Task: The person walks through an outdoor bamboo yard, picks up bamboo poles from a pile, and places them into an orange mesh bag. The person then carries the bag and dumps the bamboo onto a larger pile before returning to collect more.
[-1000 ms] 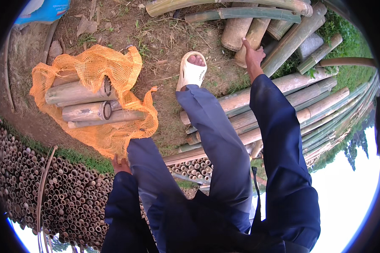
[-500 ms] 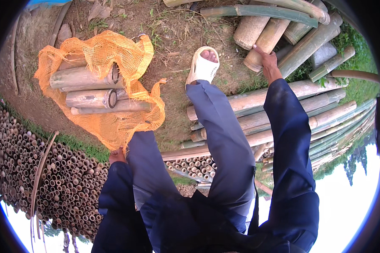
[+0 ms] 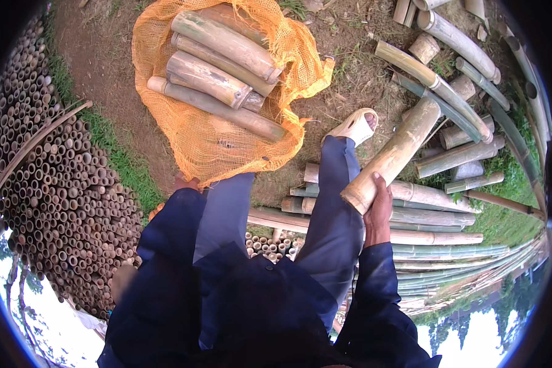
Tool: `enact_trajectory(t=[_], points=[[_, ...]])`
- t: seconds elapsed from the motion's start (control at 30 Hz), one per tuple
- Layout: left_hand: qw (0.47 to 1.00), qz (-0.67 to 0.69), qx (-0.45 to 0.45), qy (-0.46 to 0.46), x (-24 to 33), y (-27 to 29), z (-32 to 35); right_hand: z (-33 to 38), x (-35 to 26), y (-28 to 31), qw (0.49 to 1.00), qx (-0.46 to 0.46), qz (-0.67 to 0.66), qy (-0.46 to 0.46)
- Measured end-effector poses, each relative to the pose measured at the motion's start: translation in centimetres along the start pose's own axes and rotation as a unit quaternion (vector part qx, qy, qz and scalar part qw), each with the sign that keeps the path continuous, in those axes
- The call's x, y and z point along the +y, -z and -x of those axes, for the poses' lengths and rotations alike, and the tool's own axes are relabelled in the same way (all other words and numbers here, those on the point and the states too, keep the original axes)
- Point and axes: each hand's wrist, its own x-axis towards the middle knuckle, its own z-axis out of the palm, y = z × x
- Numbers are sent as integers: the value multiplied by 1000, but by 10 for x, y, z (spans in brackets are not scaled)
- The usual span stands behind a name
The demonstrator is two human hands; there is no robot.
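My right hand (image 3: 379, 207) is closed round the lower end of a short, thick bamboo piece (image 3: 397, 150), pale tan and tilted up to the right above my right leg. My left hand (image 3: 187, 183) grips the near edge of an orange mesh sack (image 3: 208, 147), its fingers partly hidden by my sleeve and the mesh. Inside the spread sack several cut bamboo pieces (image 3: 227, 44) lie side by side on a slant.
Loose bamboo pieces (image 3: 457, 40) lie scattered at the far right. Long bamboo poles (image 3: 435, 216) are stacked to my right. At the left stands a large pile of bamboo tubes (image 3: 61, 214), bordered by grass (image 3: 126, 162). My foot wears a cream shoe (image 3: 357, 126).
My right hand has lifted the bamboo piece off the pile and brought it nearer, toward my right leg. The view has turned, and my left hand stays at the sack's edge.
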Motion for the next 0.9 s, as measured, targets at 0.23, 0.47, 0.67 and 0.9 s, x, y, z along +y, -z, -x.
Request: enact_trajectory(t=[0.23,0.47,0.67,0.9], points=[[963,227,-116,82,-10,34,-51,26,38,-172,796,-165,541,218],[852,475,-203,-85,7,50,-36,-45,79,-319,610,-176,707,311],[869,424,-227,-115,20,25,-18,-86,51,-346,540,-215,687,436],[918,345,-189,-45,-13,34,-30,-156,7,-307,478,-56,841,248]])
